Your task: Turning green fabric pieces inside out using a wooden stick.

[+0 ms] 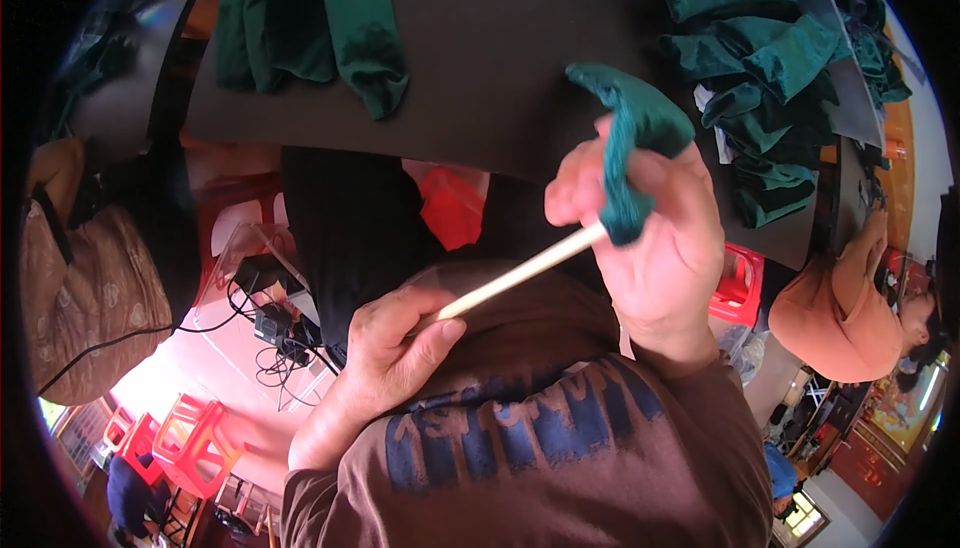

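My left hand (400, 343) is closed around the lower end of a pale, thin stick (525, 270), held slanting up to the right in front of my chest. The stick's upper end goes into a green velvet fabric piece (628, 158), where the tip is hidden. My right hand (655, 223) grips this fabric piece between thumb and fingers near the stick's end. The cloth is bunched along the stick and flares out above my fingers. My right fingers are slightly blurred.
On the dark table (490, 58), several green velvet strips (365, 33) lie at the far left, and a pile of green velvet pieces (770, 68) lies at the right. People sit on both sides. Red plastic stools (190, 443) and a black adapter with cables (275, 326) are at lower left.
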The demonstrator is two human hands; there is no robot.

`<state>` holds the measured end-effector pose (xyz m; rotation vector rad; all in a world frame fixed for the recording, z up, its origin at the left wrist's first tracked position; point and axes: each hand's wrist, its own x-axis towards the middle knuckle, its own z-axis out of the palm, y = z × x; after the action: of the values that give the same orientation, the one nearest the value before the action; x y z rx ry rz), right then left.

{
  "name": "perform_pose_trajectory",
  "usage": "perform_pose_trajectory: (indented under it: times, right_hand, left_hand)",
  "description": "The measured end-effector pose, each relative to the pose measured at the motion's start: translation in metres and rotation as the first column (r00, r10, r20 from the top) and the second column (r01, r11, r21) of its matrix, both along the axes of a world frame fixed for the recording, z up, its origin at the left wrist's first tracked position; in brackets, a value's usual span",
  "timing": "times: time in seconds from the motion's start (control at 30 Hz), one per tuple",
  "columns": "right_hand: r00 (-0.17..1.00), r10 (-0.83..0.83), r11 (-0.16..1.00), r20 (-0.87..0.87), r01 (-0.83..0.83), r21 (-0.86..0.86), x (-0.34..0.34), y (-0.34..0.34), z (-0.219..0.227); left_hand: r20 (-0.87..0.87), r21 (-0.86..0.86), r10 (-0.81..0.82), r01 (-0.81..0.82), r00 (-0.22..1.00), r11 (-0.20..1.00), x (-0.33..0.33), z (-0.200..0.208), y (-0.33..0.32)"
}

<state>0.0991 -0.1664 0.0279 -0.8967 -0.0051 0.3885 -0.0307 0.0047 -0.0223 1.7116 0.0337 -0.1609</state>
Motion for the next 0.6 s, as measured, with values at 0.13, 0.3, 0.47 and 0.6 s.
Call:
perform_pose_trajectory:
  times: [0.13, 0.3, 0.47, 0.6]
  right_hand:
    - [0.983, 0.133, 0.991, 0.125, -0.129, -0.04, -0.005, -0.01, 0.003]
    - [0.889, 0.321, 0.93, 0.327, -0.361, 0.068, 0.003, -0.023, -0.008]
    - [0.864, 0.49, 0.849, 0.117, -0.504, 0.16, -0.013, -0.021, -0.004]
    - [0.727, 0.682, 0.727, 0.076, -0.686, 0.038, -0.034, -0.03, -0.027]
  left_hand:
    - [0.129, 0.01, -0.104, 0.104, 0.986, 0.995, 0.003, -0.005, 0.006]
    - [-0.116, -0.334, -0.005, -0.034, 0.993, 0.942, -0.002, -0.01, 0.014]
    - [-0.268, -0.64, -0.017, -0.165, 0.963, 0.751, 0.006, -0.009, 0.0]
    - [-0.263, -0.888, -0.211, -0.151, 0.942, 0.434, 0.031, 0.01, -0.011]
